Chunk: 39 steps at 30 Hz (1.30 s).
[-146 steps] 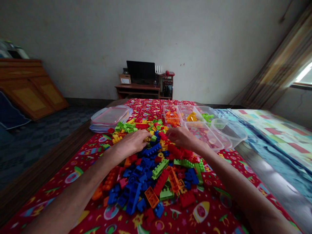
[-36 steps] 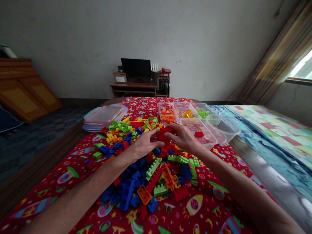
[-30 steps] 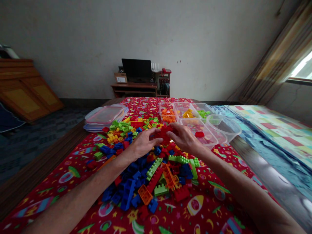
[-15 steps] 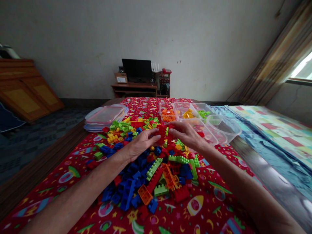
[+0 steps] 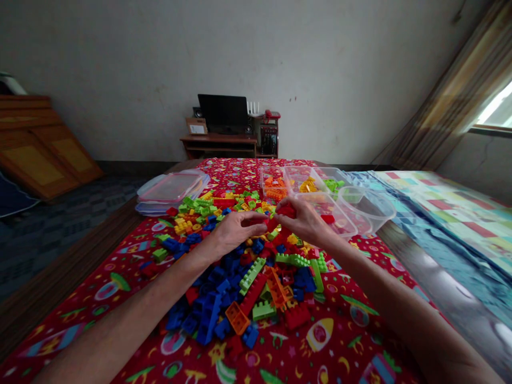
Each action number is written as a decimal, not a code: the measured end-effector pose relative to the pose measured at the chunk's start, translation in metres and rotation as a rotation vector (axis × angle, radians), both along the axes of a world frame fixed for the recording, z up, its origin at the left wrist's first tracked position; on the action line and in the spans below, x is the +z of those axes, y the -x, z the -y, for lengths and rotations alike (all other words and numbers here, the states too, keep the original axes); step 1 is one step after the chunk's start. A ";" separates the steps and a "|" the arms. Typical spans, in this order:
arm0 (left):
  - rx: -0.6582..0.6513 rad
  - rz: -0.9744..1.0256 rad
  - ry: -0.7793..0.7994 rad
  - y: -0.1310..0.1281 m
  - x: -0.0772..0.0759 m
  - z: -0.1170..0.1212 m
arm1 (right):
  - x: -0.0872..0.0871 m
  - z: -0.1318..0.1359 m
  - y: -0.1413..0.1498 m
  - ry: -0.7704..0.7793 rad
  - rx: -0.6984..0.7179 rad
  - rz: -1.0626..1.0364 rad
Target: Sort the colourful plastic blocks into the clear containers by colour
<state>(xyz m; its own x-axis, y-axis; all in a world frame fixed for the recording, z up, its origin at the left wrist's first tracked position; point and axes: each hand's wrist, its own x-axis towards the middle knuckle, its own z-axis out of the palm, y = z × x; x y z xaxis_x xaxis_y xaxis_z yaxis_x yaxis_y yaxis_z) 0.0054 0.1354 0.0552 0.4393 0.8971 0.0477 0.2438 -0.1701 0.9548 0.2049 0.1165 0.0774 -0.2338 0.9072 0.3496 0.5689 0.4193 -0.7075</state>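
Note:
Both hands meet over the far part of a heap of plastic building bricks. My left hand pinches a red brick between thumb and fingers. Close beside it, my right hand has its fingers closed round another red brick, partly hidden by the fingers. Below the hands lie blue, red, orange, yellow and lime-green bricks, among them a long lime-green brick.
At the back right stand clear plastic boxes holding orange, yellow and green bricks; a nearer box has a red brick. A round clear tub is beside them. Stacked lids lie at the left. A red patterned cloth covers the table.
The red bricks have turned and moved between my fingers. My right fingers have curled more tightly round theirs, and my left hand has shifted slightly right.

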 end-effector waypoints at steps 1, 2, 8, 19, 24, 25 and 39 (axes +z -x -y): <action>0.015 0.060 0.061 0.001 0.001 0.000 | 0.002 -0.001 -0.003 0.008 0.012 -0.015; 0.031 0.125 0.110 0.001 0.003 0.001 | 0.004 -0.002 -0.006 0.025 0.038 -0.021; -0.048 0.335 0.285 -0.009 0.013 0.016 | 0.002 0.006 -0.002 0.037 0.209 0.106; 0.068 0.172 -0.093 -0.009 0.010 0.020 | 0.015 0.007 -0.009 -0.157 -0.096 0.163; -0.026 -0.194 -0.379 -0.004 -0.001 0.008 | 0.032 -0.006 -0.046 -0.233 -0.333 0.237; -0.054 -0.257 -0.444 -0.004 -0.001 0.008 | 0.033 -0.008 -0.053 -0.231 -0.376 0.270; -0.115 -0.728 -0.774 0.016 -0.003 -0.005 | 0.031 -0.009 -0.065 -0.373 -0.296 0.324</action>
<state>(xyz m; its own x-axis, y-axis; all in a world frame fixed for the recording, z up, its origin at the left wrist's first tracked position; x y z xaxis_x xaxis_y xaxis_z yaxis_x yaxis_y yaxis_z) -0.0102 0.1403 0.0527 0.6718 0.6864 0.2785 0.6556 -0.7260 0.2078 0.2700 0.1258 0.1079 -0.1375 0.7793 0.6114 0.8628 0.3974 -0.3125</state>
